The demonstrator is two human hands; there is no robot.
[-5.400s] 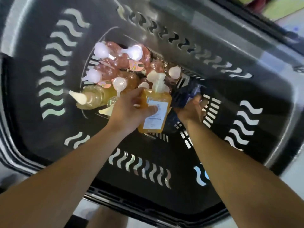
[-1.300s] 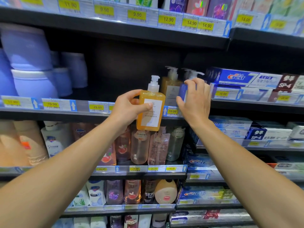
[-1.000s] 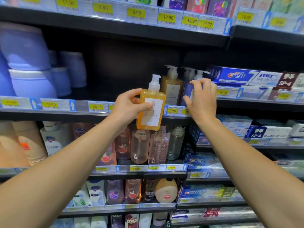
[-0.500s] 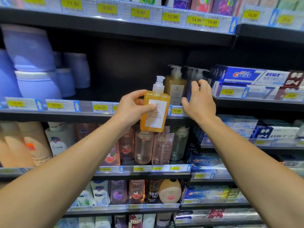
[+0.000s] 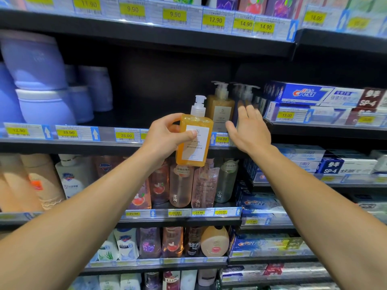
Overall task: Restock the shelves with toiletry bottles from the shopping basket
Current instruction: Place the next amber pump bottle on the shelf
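Both forearms and hands [image 5: 249, 130] are bare, sleeveless.

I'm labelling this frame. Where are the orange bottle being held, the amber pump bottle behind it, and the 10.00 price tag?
orange bottle [image 5: 194, 141]: head view, on its white label.
amber pump bottle [image 5: 222, 109]: head view, on its body.
10.00 price tag [image 5: 222, 139]: head view, on the yellow patch.

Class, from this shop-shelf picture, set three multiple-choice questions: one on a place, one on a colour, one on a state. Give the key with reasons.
1. Where is the orange pump bottle?
A. in the left hand
B. on the floor
C. on the top shelf

2. What colour are the price tags?
A. red
B. yellow
C. black

3. How is the right hand?
A. gripping a box
B. in a fist
C. open, holding nothing

Key: 1 A, fingers curl round it; 2 B, yellow labels line the shelf edges; 3 C, its fingers are spread and empty.
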